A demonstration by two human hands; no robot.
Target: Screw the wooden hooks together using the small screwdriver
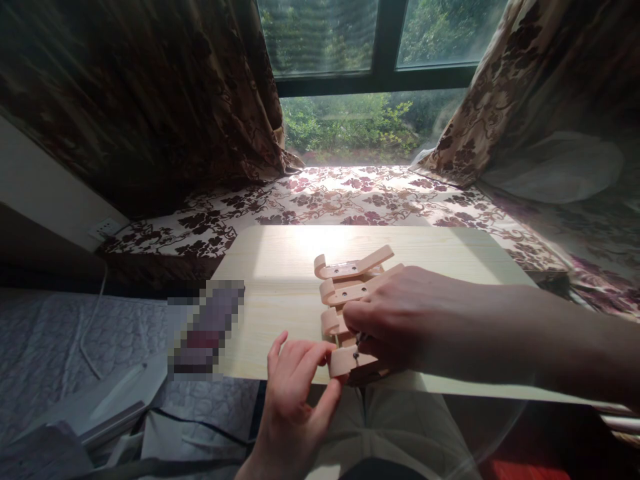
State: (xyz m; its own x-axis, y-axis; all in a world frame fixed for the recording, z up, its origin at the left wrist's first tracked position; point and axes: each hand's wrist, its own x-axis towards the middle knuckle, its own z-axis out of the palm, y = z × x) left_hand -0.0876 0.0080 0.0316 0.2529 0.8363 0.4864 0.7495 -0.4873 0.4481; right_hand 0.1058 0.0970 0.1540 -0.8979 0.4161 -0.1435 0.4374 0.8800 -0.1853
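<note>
Several light wooden hooks lie in a row on a pale wooden board. The farthest hook and the second hook lie free. My left hand pinches the curved end of the nearest hook at the board's front edge between thumb and fingers. My right hand reaches in from the right, fingers curled over the same hook and pinching something small and dark at it, which I cannot make out. It partly covers the third hook.
The board rests over my lap in front of a flower-patterned window seat with dark curtains on both sides. A blurred-out object lies at the board's left edge. A bed with white items and a cable is on the left.
</note>
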